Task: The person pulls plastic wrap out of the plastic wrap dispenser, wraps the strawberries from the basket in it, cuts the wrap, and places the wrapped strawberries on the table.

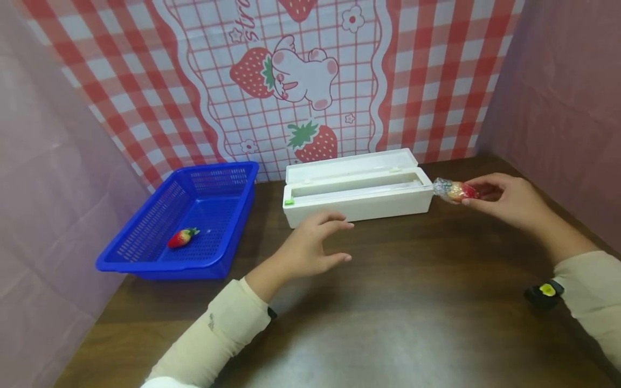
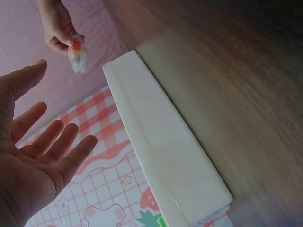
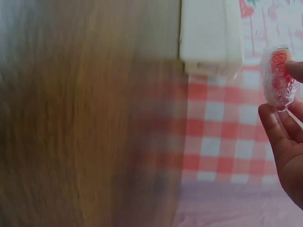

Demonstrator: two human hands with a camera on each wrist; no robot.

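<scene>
Between the thumb and fingers of my right hand (image 1: 514, 202) a strawberry (image 1: 461, 192) is pinched, wrapped in crinkled clear film. It hovers just off the right end of a long white cling film box (image 1: 359, 203), whose lid (image 1: 351, 166) is raised at the back. In the right wrist view the wrapped strawberry (image 3: 279, 78) shows red through the film. My left hand (image 1: 312, 245) is in front of the box's left half, thumb and fingers spread apart, holding nothing. From the left wrist view the box (image 2: 161, 132) lies beyond those fingers.
At the left stands a blue plastic basket (image 1: 233, 237) with an unwrapped strawberry (image 1: 181, 237) in it. A checked strawberry-print cloth (image 1: 427, 75) hangs behind the box. Pinkish cloth (image 1: 558, 97) walls both sides of the brown wooden table (image 1: 388, 307).
</scene>
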